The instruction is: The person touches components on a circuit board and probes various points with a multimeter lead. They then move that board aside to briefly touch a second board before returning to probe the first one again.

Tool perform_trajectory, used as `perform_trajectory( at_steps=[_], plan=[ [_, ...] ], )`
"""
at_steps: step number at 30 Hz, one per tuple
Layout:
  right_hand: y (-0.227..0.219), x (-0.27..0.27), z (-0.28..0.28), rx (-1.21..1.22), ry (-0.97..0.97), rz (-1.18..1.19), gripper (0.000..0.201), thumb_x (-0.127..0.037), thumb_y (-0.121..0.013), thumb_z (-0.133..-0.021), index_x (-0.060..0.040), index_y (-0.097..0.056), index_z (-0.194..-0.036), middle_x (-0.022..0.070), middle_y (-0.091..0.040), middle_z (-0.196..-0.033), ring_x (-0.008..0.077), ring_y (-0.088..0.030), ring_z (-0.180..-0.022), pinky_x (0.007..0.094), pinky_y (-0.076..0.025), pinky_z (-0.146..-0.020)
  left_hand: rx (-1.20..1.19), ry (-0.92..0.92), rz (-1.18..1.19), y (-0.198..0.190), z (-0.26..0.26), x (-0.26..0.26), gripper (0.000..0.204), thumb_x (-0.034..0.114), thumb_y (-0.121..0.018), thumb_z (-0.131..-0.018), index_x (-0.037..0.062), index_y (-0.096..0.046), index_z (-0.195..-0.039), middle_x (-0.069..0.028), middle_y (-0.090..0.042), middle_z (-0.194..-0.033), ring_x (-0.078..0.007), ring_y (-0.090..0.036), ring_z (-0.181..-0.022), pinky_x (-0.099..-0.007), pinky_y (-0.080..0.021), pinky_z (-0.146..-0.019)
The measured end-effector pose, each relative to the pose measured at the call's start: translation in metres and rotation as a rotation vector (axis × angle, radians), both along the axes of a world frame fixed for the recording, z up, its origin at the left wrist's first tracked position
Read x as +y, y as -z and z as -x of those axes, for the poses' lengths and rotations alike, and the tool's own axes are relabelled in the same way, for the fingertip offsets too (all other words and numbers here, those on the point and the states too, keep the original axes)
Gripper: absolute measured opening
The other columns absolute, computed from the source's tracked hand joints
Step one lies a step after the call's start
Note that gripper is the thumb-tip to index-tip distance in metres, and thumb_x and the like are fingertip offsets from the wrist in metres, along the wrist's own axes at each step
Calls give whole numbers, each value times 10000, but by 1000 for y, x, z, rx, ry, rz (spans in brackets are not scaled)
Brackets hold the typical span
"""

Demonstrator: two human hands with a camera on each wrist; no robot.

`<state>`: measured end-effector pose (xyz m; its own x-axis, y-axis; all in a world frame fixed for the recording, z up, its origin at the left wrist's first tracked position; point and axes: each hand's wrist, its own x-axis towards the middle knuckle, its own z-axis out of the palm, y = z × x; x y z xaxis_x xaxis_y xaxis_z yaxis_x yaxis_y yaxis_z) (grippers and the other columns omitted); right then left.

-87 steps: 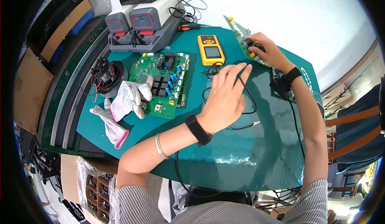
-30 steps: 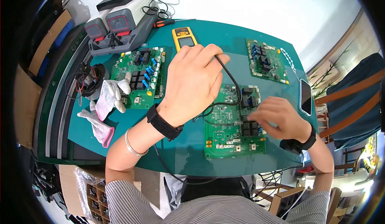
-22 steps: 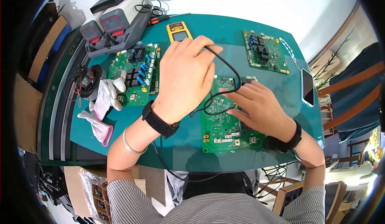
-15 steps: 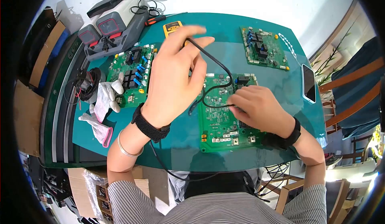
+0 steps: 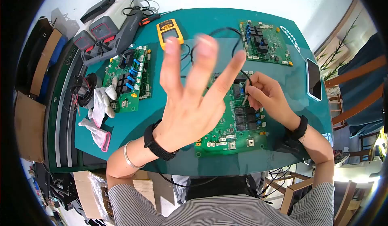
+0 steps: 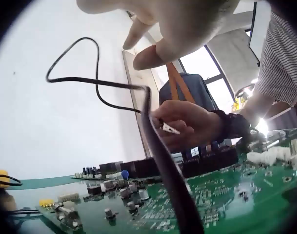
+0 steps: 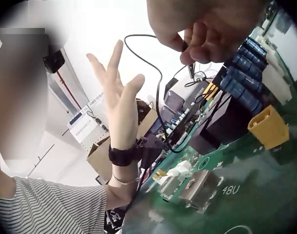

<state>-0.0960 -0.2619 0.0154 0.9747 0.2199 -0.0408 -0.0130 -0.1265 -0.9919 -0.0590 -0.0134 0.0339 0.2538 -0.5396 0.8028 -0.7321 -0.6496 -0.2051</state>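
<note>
My right hand (image 5: 268, 100) pinches a small metal alligator clip (image 7: 191, 70) at the end of a black test lead (image 5: 221, 28). The clip is close over the relays on the right of a green circuit board (image 5: 214, 148) lying in front of me. My left hand (image 5: 192, 104) is raised over the board's left side, fingers spread and holding nothing. From the right hand the lead loops up and back, partly hidden behind the left fingers. A yellow handheld meter (image 5: 169, 32) lies behind the left hand.
More green boards lie at left (image 5: 125, 74) and back right (image 5: 264, 42). Gloves (image 5: 99, 108) and a small motor (image 5: 85, 88) are at far left. A phone (image 5: 313, 79) lies by the right edge. A battery charger unit (image 5: 109, 31) and screwdriver (image 5: 149, 19) stand behind.
A board from the back right now lies in front. My left hand has let go of the lead and spread its fingers. The right hand has taken the clip and moved up the board.
</note>
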Motion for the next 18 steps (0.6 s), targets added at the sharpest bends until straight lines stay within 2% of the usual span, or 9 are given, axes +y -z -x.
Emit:
perform_trajectory(
  at_steps=[1,2,3,6,10,13,14,16,18],
  plan=[
    [1,0,0,6,9,0,91,-108,-609,-1037,-21,-582,-1035,-6,-616,-755,43,-566,-639,220,-437,-559,-156,-22,-106,3,-3,-2,722,29,-675,-820,261,-591,-1499,-276,-51,-1718,-571,11,-1546,-645,-148,-1220],
    [3,0,0,-11,-8,-19,86,-101,-615,-1032,-21,-585,-1031,-8,-612,-744,38,-568,-643,214,-428,-557,-84,28,-94,3,4,-5,687,-25,-641,-821,149,-593,-1484,-250,-206,-1697,-572,-154,-1529,-640,-238,-1208],
    [4,-2,0,-29,-24,-38,81,-94,-622,-1027,-20,-588,-1027,-11,-608,-732,34,-571,-647,209,-420,-554,-80,39,-92,4,2,-8,687,-25,-641,-821,149,-593,-1484,-250,-206,-1697,-572,-154,-1529,-640,-238,-1208],
    [12,-6,3,-106,-56,-43,81,-74,-640,-1013,-11,-590,-1019,-13,-613,-737,30,-580,-662,213,-418,-561,560,466,-73,2,-1,-9,596,-82,-620,-800,-27,-594,-1393,-190,-484,-1556,-403,-507,-1408,-448,-501,-1102],
    [19,-10,10,-183,-28,19,78,-52,-651,-1002,0,-593,-1005,-10,-624,-753,38,-591,-671,222,-440,-585,687,435,-203,17,-5,-7,583,-59,-637,-798,-25,-595,-1378,-152,-460,-1580,-371,-452,-1460,-459,-485,-1132],
    [20,-12,12,-158,0,-54,67,-29,-629,-1006,9,-579,-1029,23,-654,-862,54,-609,-701,229,-474,-615,591,422,-312,10,-9,-11,571,-54,-649,-800,-28,-605,-1369,-131,-441,-1597,-362,-385,-1506,-474,-440,-1178],
    [26,-14,14,-189,30,-124,62,-25,-608,-1013,13,-567,-1041,40,-656,-921,61,-617,-721,228,-484,-628,604,429,-369,14,-11,-10,644,-53,-663,-805,-20,-542,-1437,-111,-356,-1652,-364,-287,-1553,-484,-404,-1206],
    [32,-23,15,-207,68,-177,61,-40,-556,-1030,13,-528,-1044,74,-642,-1073,81,-626,-748,224,-495,-645,672,381,-424,16,-11,-10,681,-46,-666,-813,-12,-501,-1472,-106,-313,-1672,-371,-260,-1562,-481,-398,-1210],
    [33,-25,14,-217,160,-182,68,-53,-551,-1033,9,-524,-1026,72,-639,-1069,81,-619,-731,222,-491,-642,781,327,-488,17,-12,-8,750,-31,-674,-840,15,-410,-1541,-111,-209,-1709,-394,-202,-1576,-489,-377,-1220]
  ],
)
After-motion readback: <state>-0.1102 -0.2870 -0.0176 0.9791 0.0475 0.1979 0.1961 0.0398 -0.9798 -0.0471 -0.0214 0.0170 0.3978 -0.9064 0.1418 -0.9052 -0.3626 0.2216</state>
